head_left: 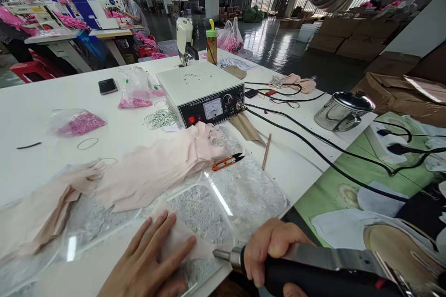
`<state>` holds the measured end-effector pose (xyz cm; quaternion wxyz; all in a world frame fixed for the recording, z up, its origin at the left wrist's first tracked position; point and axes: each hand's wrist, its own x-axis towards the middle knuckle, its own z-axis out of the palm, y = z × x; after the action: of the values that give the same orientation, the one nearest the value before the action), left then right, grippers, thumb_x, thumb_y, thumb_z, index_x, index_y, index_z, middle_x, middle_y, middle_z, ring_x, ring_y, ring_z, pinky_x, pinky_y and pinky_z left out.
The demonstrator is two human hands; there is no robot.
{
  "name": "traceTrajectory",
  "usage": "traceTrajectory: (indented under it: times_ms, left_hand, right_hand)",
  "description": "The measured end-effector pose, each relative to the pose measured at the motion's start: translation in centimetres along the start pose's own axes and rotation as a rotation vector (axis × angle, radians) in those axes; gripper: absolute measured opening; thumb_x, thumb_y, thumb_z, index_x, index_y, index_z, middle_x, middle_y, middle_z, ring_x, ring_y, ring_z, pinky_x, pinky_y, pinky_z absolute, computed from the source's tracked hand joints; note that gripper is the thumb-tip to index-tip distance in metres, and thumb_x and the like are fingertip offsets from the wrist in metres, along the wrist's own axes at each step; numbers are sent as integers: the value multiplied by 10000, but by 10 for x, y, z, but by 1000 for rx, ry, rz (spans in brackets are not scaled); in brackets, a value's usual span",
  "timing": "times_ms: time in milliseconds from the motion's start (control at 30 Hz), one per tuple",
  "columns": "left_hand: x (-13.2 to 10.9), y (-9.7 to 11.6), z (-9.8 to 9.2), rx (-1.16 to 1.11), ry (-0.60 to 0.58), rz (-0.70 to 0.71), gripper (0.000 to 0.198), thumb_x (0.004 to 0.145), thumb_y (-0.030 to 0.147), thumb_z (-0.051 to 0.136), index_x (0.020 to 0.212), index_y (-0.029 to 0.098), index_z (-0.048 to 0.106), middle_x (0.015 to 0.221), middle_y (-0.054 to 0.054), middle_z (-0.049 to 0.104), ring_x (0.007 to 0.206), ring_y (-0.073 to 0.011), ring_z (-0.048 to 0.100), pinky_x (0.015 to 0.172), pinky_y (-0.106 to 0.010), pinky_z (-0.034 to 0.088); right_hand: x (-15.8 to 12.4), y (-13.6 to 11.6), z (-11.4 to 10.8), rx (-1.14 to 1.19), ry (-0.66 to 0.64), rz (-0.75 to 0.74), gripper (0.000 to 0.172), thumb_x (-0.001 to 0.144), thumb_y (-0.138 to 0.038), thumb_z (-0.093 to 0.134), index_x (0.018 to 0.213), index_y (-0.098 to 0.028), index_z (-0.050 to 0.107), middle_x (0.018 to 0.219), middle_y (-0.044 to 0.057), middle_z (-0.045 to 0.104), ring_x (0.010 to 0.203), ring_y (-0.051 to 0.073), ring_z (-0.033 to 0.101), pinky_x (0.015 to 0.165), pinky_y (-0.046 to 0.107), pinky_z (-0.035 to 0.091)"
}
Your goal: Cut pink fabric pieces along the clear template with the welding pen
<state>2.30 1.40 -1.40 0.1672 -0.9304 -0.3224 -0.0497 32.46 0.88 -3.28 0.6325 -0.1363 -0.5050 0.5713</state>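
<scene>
My left hand (146,260) lies flat with its fingers spread on a small piece of pale pink fabric (181,236) at the table's near edge. My right hand (270,253) grips a black-and-metal handheld tool (313,269) whose metal tip (221,254) points at that fabric's right edge. Under the fabric lie clear plastic bags of white lace (240,190). A stack of pink fabric pieces (156,171) rests just beyond my left hand. Black cables (313,148) run across the table from the white control box (204,93) with a dial.
Orange snips (226,161) and a pencil (266,151) lie by the stack. Bags of pink beads (78,123), white rings (160,118), a phone (107,86), a green bottle (211,46) and a steel kettle (343,111) stand farther off. A person sits at a sewing machine (101,9) far back.
</scene>
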Motion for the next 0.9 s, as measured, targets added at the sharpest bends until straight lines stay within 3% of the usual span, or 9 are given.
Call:
traceTrajectory:
  times_ms: [200,367,467,567,733,800,900]
  left_hand:
    - [-1,2,1,-27,14,-23,647,970,589,557,1557,410,355,1534,-107,484,1331,-348,548,1027,-424,529]
    - [-4,15,6,-98,-7,-89,649,980,570,558,1565,434,312,1620,-170,319,1381,-430,476,1029,-521,504]
    - [-2,24,8,-132,16,-140,642,969,657,518,1549,487,303,1646,-151,269,1393,-448,452,1047,-561,474]
    - [0,28,9,-141,30,-153,664,938,726,496,1538,508,311,1633,-158,294,1388,-462,449,1042,-581,463]
    - [-5,22,17,-111,23,-108,736,865,741,607,1518,516,355,1590,-135,386,1389,-465,439,1058,-580,429]
    - [-8,17,21,-94,40,-55,729,854,726,630,1506,503,393,1567,-111,427,1389,-448,444,1080,-552,409]
    - [-9,14,25,-85,41,-21,749,828,715,661,1499,486,421,1549,-110,449,1399,-449,426,1094,-549,385]
  right_hand:
    - [2,4,18,-48,95,-170,248,916,-407,661,1149,-324,639,736,2,668,387,109,543,405,248,536]
    - [-2,-7,23,-106,155,15,192,905,-442,662,1043,-310,645,754,28,692,489,155,626,503,296,595]
    - [-6,1,24,-62,171,-41,172,958,-461,565,970,-300,626,697,0,666,371,107,531,394,234,517]
    - [-7,7,24,-55,209,-66,196,972,-485,533,948,-311,621,677,-17,651,324,89,470,345,216,464]
    - [-5,-3,24,-84,175,64,240,850,-504,722,943,-301,634,726,10,673,415,135,589,448,290,565]
    - [-3,-2,26,-52,170,30,258,827,-499,746,926,-293,625,701,3,658,382,123,565,427,277,551]
    - [-1,2,29,-4,217,-64,171,928,-462,620,938,-292,639,696,5,668,323,93,507,368,233,498]
